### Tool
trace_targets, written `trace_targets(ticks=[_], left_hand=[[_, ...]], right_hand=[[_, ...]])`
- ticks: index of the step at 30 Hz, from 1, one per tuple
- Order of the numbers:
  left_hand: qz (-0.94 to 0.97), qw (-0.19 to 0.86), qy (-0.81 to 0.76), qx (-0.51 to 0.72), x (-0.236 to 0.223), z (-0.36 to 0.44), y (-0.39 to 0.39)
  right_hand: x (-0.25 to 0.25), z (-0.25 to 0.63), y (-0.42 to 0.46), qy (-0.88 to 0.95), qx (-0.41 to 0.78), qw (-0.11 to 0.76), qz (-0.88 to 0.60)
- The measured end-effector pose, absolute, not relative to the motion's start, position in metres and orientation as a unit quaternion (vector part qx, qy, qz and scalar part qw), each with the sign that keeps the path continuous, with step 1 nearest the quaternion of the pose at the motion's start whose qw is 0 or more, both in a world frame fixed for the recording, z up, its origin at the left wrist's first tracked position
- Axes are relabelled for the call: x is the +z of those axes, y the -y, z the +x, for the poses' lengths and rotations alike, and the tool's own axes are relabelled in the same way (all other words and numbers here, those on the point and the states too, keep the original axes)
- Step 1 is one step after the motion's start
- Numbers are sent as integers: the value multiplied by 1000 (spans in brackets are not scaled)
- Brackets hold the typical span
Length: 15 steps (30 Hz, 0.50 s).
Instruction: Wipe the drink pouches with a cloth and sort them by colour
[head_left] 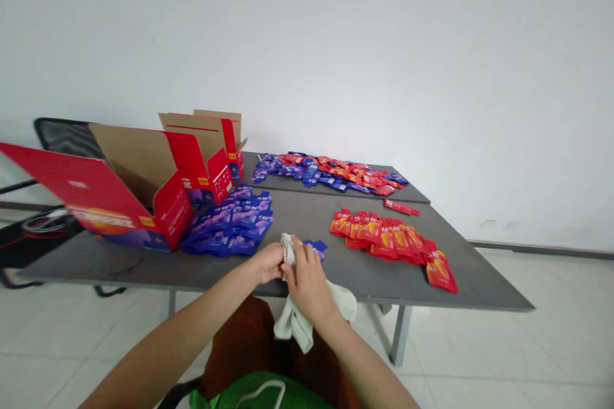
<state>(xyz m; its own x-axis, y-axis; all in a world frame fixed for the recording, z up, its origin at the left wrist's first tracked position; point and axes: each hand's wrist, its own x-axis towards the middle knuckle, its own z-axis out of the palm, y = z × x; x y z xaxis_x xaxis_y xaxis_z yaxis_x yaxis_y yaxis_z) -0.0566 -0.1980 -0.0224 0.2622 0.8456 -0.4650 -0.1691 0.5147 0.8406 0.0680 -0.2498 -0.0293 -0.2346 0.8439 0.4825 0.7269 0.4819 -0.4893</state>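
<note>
A pale, whitish cloth point(301, 331) hangs at the table's front edge, above the lap. My left hand point(269, 263) is closed on its upper end, fingers curled in. My right hand point(307, 281) lies across the same cloth from the right, fingers bent and pressed onto it; its palm side is hidden. Just behind my right fingers is a purple-blue packet point(317, 247), partly covered by the hand. To the left lies a heap of purple-blue packets point(235, 220). On the right, a row of overlapping red-orange packets point(378, 234) ends in one packet point(440, 270) near the front edge.
Open red cardboard boxes point(167, 211) stand along the left side of the grey table point(307, 204). A mixed pile of blue and red packets point(330, 172) spreads across the back. One red packet point(401, 207) lies apart. A black chair point(67, 137) stands beyond the left end.
</note>
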Motion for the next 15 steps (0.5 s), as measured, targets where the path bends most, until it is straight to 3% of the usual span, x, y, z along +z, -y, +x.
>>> trace_targets(ticks=[5, 15], left_hand=[[289, 730, -463, 411, -38, -61, 206], [268, 771, -470, 335, -33, -83, 198]], right_hand=[[-35, 63, 231, 823, 57, 244, -510], [-34, 94, 178, 768, 8, 123, -628]])
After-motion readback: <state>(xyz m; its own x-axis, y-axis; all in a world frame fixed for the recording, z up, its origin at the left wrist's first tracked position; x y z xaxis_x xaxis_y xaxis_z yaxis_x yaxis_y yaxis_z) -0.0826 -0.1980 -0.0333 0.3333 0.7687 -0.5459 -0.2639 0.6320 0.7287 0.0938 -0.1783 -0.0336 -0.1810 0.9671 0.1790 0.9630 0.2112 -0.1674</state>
